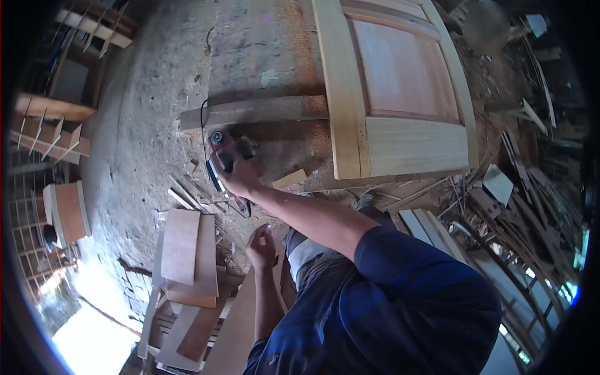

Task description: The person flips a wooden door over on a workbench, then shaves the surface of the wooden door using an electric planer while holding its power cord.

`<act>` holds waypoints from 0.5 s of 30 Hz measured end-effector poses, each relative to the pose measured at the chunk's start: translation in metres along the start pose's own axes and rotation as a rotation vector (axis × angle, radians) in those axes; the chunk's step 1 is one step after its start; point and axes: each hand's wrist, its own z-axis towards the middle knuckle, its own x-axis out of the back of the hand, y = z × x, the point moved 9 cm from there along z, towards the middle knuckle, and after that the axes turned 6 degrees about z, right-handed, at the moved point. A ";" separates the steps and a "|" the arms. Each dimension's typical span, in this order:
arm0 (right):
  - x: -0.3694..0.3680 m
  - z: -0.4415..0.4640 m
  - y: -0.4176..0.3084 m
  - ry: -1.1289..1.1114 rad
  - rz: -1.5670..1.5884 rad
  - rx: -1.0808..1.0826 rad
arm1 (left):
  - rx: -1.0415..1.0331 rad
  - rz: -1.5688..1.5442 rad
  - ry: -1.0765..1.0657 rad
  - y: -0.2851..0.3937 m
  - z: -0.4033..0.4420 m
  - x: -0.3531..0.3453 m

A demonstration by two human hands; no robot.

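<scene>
My right hand (239, 178) is wrapped round the handle of a dark reddish power tool that looks like an electric planer (228, 147). A round knob shows at its far end, and a black cord (203, 115) loops up beside it. The tool is near a dark wooden beam (262, 111) lying across the workbench or floor surface. My left hand (262, 249) hangs in front of my body with its fingers curled together. A small pale spot shows at its fingertips; what it is, I cannot make out. To the right of the tool lies a panelled wooden door (350, 137).
Stacked boards and panels (187, 250) lie at the lower left. Timber offcuts (519, 187) are heaped along the right side. A small wood block (289, 179) and thin strips (187, 194) lie near the tool. Wooden cabinet parts (65, 212) stand at the far left.
</scene>
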 end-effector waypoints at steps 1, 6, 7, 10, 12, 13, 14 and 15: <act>0.019 -0.005 -0.018 -0.061 0.167 -0.151 | -0.017 -0.006 0.123 -0.020 -0.001 0.009; 0.127 -0.062 -0.090 -0.076 0.659 -0.282 | 0.108 -0.176 0.468 -0.035 0.029 0.067; 0.159 -0.076 -0.100 -0.062 0.691 -0.270 | 0.024 -0.101 0.494 -0.019 0.044 0.073; 0.257 -0.105 -0.107 0.045 0.690 -0.131 | -0.232 0.008 0.397 0.055 0.089 0.053; 0.325 -0.134 -0.114 0.133 0.527 -0.114 | -0.479 -0.016 0.243 0.126 0.113 0.015; 0.359 -0.147 -0.114 0.230 0.413 -0.069 | -0.529 -0.007 0.140 0.152 0.122 -0.014; 0.390 -0.160 -0.110 0.326 0.296 -0.030 | -0.624 -0.008 0.034 0.183 0.128 -0.044; 0.419 -0.173 -0.103 0.416 0.180 0.002 | -0.715 -0.002 -0.069 0.217 0.132 -0.072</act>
